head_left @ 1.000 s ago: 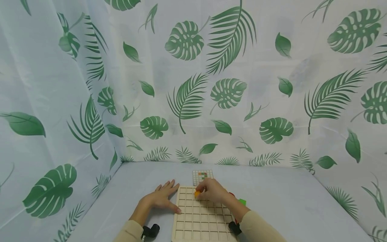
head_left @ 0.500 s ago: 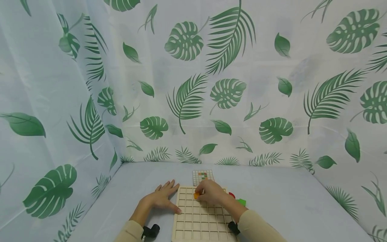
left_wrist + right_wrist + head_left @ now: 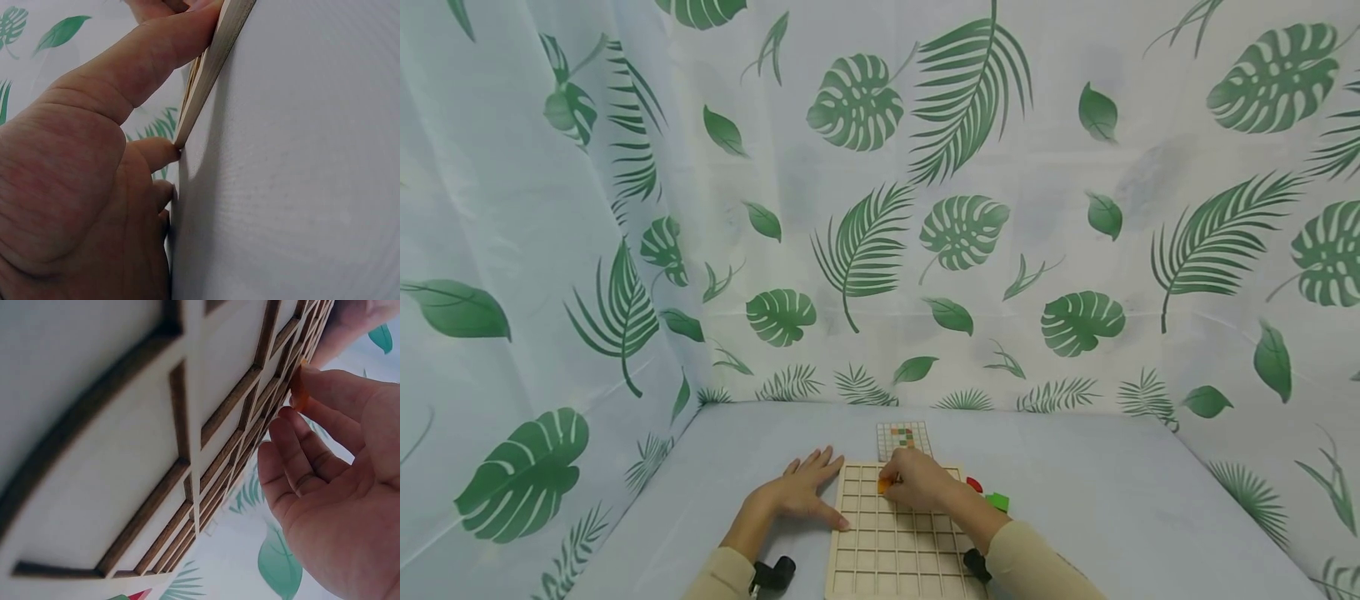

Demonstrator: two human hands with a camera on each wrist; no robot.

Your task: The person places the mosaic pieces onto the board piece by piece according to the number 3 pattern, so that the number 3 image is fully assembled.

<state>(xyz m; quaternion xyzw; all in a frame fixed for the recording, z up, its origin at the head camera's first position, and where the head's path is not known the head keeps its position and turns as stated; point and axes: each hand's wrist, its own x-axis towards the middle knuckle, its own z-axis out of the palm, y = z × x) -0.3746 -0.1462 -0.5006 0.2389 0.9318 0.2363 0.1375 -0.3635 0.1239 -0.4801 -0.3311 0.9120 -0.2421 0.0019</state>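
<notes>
A wooden grid board (image 3: 887,550) lies on the table in the head view. Near its far edge my right hand (image 3: 921,481) pinches an orange piece (image 3: 883,484) between thumb and finger; in the right wrist view the orange piece (image 3: 300,387) is at the grid's surface, the other fingers of the hand (image 3: 340,444) loosely bent. My left hand (image 3: 801,492) lies spread beside the board's left edge, thumb on that edge. The left wrist view shows the left hand (image 3: 81,162) with its thumb against the wooden side (image 3: 215,65).
A small patterned card (image 3: 891,433) lies beyond the board. Right of the board are a red piece (image 3: 974,484) and green pieces (image 3: 997,502). Leaf-print cloth hangs behind and at the left.
My right hand has shifted slightly left with the orange piece, along the board's far rows. More of the red piece shows. The left hand has stayed still.
</notes>
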